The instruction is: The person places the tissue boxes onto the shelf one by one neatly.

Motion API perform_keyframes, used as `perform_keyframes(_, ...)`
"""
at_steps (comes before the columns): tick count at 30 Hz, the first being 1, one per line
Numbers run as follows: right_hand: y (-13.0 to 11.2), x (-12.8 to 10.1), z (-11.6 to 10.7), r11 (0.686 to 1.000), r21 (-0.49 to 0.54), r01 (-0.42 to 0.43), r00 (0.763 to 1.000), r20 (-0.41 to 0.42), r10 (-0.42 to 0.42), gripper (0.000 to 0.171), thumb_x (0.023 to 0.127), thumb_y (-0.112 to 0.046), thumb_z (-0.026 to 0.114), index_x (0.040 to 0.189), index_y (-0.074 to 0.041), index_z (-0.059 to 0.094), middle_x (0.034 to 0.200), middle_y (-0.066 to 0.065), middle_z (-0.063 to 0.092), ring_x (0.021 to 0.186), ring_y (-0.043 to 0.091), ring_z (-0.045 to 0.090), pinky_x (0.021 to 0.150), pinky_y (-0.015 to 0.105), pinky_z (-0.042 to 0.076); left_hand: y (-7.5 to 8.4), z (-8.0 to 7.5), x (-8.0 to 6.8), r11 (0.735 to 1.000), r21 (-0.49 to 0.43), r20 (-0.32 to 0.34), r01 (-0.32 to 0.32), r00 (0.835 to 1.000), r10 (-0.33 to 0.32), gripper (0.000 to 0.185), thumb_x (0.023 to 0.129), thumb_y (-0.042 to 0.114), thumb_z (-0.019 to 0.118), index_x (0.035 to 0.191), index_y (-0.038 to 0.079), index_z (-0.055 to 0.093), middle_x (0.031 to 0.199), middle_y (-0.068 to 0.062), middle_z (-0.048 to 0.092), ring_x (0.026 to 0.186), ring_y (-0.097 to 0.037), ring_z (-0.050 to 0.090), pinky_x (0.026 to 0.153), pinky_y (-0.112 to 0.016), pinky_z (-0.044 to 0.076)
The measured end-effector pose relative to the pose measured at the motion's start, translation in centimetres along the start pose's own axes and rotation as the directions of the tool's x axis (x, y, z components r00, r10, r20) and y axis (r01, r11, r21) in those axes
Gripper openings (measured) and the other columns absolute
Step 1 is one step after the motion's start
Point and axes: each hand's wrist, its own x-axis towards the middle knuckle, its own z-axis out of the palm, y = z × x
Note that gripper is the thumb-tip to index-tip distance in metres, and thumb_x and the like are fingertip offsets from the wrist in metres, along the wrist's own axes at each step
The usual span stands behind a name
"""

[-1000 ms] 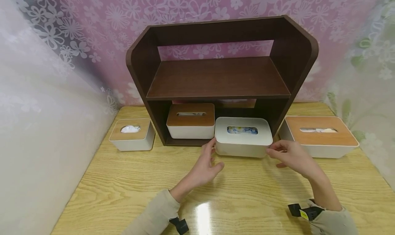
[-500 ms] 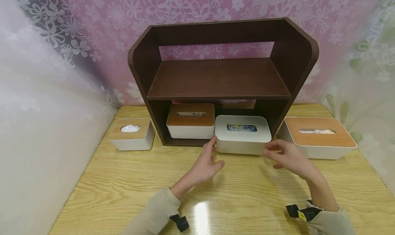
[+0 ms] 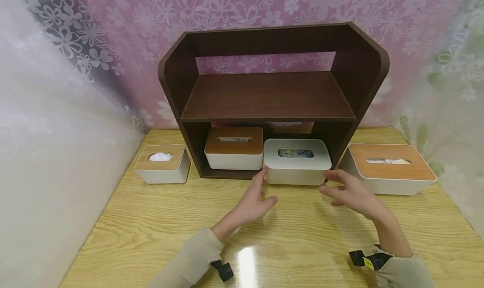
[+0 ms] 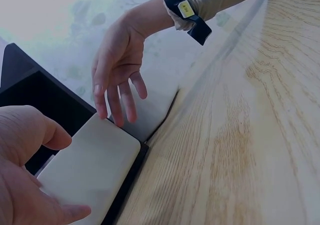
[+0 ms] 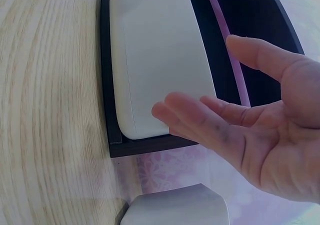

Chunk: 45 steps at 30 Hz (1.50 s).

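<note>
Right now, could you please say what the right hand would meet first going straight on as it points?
The right hand would likely meet the all-white tissue box first, near its front right corner; depth there is unclear.

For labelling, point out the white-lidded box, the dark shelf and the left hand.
White-lidded box (image 3: pixel 297 163): head view, lid below the slot.
Dark shelf (image 3: pixel 268 95): head view, upper board.
Left hand (image 3: pixel 250 203): head view, back.

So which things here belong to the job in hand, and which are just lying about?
Seemingly in use:
left hand
right hand
white-lidded box between them
shelf under it

Apparently lying about:
brown-lidded box on the shelf
tan-lidded box, left of the shelf
orange-lidded box, right of it
</note>
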Motion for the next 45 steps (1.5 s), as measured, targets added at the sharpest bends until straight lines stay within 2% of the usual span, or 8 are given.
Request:
perform_keyframes(13,0.3,0.0,0.1,0.998,0.050,0.032,0.999,0.026,-0.033,0.070,0.099,-0.022,0.062,0.147,0.013,0.025,0.152,0.033,0.027,0.121,0.049,0.054,0.080,0.040,0.058,0.1,0.0,0.3,1.000,0.006,-0.002,-0.004,1.000,0.004,0.087,0.094,0.011,0.059,0.160,0.011,0.004,0.164,-0.015,0.010,0.142,-0.034,0.031,0.108,-0.050,0.040)
perform_keyframes(19,0.4,0.0,0.2,0.997,0.061,0.038,0.999,0.032,-0.040,0.071,0.100,-0.022,0.061,0.149,0.012,0.023,0.154,0.032,0.026,0.120,0.048,0.054,0.082,0.040,0.058,0.2,0.1,0.5,1.000,0.020,-0.015,-0.003,1.000,0.003,0.086,0.093,0.013,0.060,0.160,0.011,0.005,0.161,-0.017,0.013,0.136,-0.033,0.034,0.105,-0.049,0.042)
perform_keyframes(28,0.5,0.2,0.3,0.999,0.015,0.052,0.998,0.035,-0.052,0.076,0.100,-0.024,0.060,0.153,0.008,0.016,0.158,0.031,0.020,0.130,0.050,0.046,0.090,0.032,0.052,0.2,0.2,0.8,1.000,0.008,-0.017,0.010,1.000,-0.009,0.088,0.093,0.016,0.060,0.161,0.012,0.003,0.160,-0.019,0.011,0.134,-0.036,0.034,0.105,-0.050,0.042)
perform_keyframes(35,0.7,0.4,0.5,0.998,0.030,0.054,0.997,0.056,-0.056,0.080,0.100,-0.026,0.060,0.156,0.003,0.011,0.161,0.027,0.012,0.138,0.054,0.032,0.098,0.047,0.047,0.0,0.2,1.0,1.000,0.012,-0.005,0.002,1.000,-0.002,0.088,0.094,0.015,0.059,0.161,0.014,0.002,0.163,-0.016,0.010,0.140,-0.035,0.032,0.107,-0.050,0.040)
perform_keyframes(45,0.8,0.7,0.9,0.998,0.023,0.065,0.996,0.059,-0.067,0.084,0.100,-0.027,0.060,0.159,-0.002,0.006,0.164,0.022,0.007,0.140,0.051,0.030,0.100,0.054,0.044,-0.3,0.4,1.4,1.000,0.012,-0.002,0.012,1.000,-0.012,0.089,0.094,0.015,0.061,0.161,0.018,0.002,0.165,-0.007,0.009,0.143,-0.031,0.031,0.109,-0.047,0.040)
